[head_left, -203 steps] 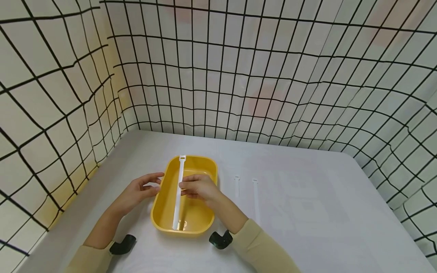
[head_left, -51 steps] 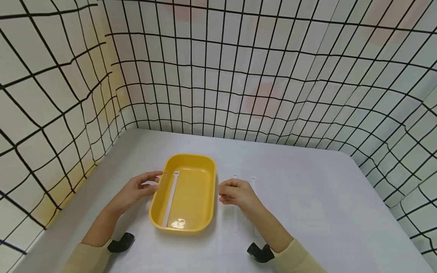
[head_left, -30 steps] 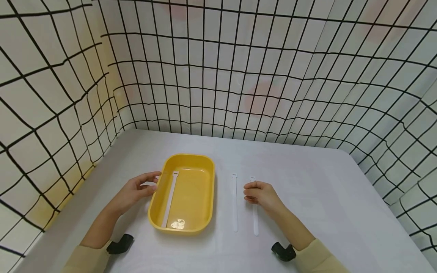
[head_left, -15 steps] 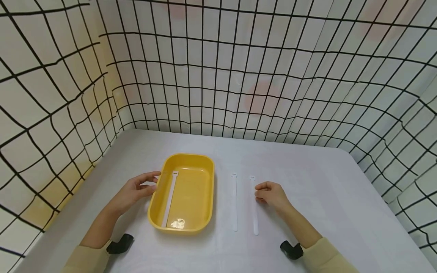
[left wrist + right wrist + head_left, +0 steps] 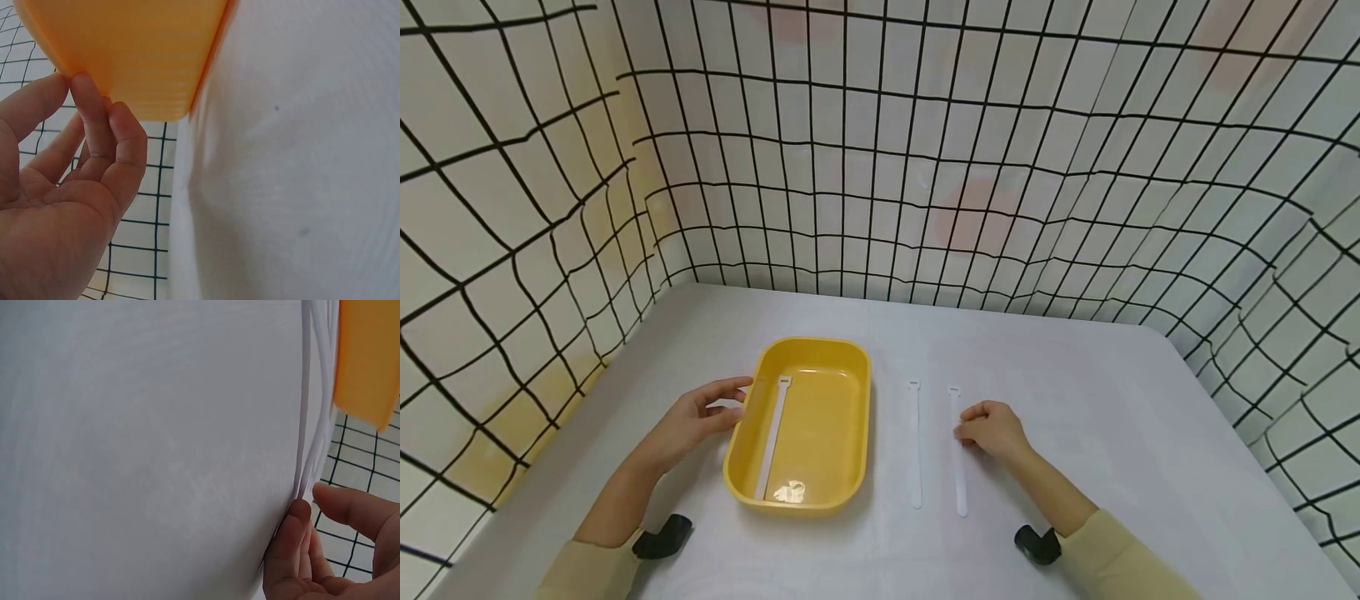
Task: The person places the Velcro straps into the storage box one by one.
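In the head view, a white cable tie [image 5: 772,442] with a slotted head lies lengthwise in a yellow tray [image 5: 730,475]. My left hand [image 5: 696,425] touches the tray's left side with thumb and fingertips; up close, the fingertips [image 5: 81,81] meet the outer rim. Two more white cable ties lie side by side right of the tray. The nearer one [image 5: 915,450] is untouched. At the upper half of the far one [image 5: 961,487] is my right hand [image 5: 996,429], thumb and fingertips [image 5: 299,509] right at its edges, a small gap showing between them.
The ties and tray lie on a white-covered table [image 5: 1075,467]. A black wire grid [image 5: 880,167] stands along the back and both sides, with pale sheeting behind it. Dark curved wrist pieces [image 5: 662,537] stick out from both sleeves.
The right hand lowered the first cable tie into the tray, let go, and moved right to the far tie, with a small shift left lately. The left hand stays at the tray.
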`<state>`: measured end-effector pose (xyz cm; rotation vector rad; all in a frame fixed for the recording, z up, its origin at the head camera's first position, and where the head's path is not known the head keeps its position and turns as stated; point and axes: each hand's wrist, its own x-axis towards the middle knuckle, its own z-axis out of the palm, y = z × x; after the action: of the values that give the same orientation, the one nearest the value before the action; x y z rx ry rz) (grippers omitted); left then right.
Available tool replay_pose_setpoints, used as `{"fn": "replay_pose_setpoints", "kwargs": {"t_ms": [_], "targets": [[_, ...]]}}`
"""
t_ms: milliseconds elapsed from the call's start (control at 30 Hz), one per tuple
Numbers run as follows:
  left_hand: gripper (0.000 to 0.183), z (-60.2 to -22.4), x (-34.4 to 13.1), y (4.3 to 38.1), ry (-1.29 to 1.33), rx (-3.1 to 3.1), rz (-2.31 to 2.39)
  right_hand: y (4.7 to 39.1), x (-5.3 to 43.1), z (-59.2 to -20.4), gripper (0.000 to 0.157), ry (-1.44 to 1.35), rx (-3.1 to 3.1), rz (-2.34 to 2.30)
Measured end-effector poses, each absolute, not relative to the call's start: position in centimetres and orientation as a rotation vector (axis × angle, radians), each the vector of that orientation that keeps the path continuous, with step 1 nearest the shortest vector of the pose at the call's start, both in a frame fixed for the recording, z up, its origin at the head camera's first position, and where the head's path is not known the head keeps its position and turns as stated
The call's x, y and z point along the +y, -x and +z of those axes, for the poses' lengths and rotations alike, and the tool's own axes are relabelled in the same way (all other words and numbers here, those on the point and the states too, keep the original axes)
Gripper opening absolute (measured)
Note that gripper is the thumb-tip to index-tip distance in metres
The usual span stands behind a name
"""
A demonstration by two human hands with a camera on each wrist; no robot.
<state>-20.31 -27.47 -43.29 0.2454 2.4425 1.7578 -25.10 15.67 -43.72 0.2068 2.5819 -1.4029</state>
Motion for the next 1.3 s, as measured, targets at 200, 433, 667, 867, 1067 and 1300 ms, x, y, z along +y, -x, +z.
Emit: {"fn": "replay_pose_setpoints", "kwargs": {"t_ms": [200,433,667,867,1067,1300], "targets": [[0.051,-43.24,-27.46,20.33,-0.267,2.444,1.763,25.1,15.32,-43.77,0.027,-0.212,2.694,-1.266],[0.052,-43.24,-27.44,20.21,-0.253,2.452,1.75,24.86,15.05,-43.73,0.026,-0.187,2.762,-1.185],[0.052,-43.23,-27.5,20.25,-0.259,2.449,1.758,24.75,14.96,-43.46,0.023,-0.19,2.757,-1.182],[0.052,-43.24,-27.59,20.34,-0.271,2.452,1.754,24.83,14.89,-43.35,0.019,-0.203,2.761,-1.128],[0.052,-43.25,-27.78,20.61,-0.283,2.45,1.752,25.03,14.68,-43.31,0.014,-0.231,2.748,-1.116],[0.052,-43.16,-27.88,20.94,-0.294,2.439,1.754,25.31,14.8,-43.32,0.015,-0.305,2.649,-1.275]]}}
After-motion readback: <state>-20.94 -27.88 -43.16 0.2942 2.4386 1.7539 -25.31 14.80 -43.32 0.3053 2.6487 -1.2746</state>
